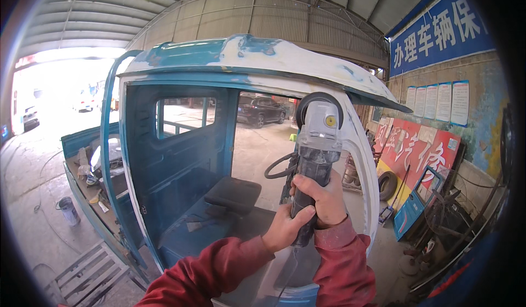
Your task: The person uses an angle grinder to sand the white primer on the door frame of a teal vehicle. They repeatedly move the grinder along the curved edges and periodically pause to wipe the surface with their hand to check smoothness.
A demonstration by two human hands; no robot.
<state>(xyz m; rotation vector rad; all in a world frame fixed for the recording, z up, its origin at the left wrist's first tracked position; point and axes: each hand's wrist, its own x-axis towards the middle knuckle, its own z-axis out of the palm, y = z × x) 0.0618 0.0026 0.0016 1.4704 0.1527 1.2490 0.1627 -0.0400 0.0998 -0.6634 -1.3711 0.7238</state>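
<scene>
Both my hands are wrapped round an angle grinder (319, 152) with a dark body and a silver head. My left hand (286, 226) grips the lower end of its body. Just above it and to the right, my right hand (324, 196) clasps the body nearer the head. The grinder points up, its round disc (313, 96) close to the front pillar and roof edge of a small vehicle cab (181, 55); whether it touches cannot be made out. The cab is teal, with whitish patches on the roof and a whitish pillar (366, 181).
Inside the cab is a dark seat (233, 193). A cargo bed (90, 197) with loose items lies behind it. At left are a bucket (68, 211) and a slatted metal frame (90, 274). A tyre (387, 185) and leaning panels (419, 203) line the right wall. A dark car (260, 110) stands beyond.
</scene>
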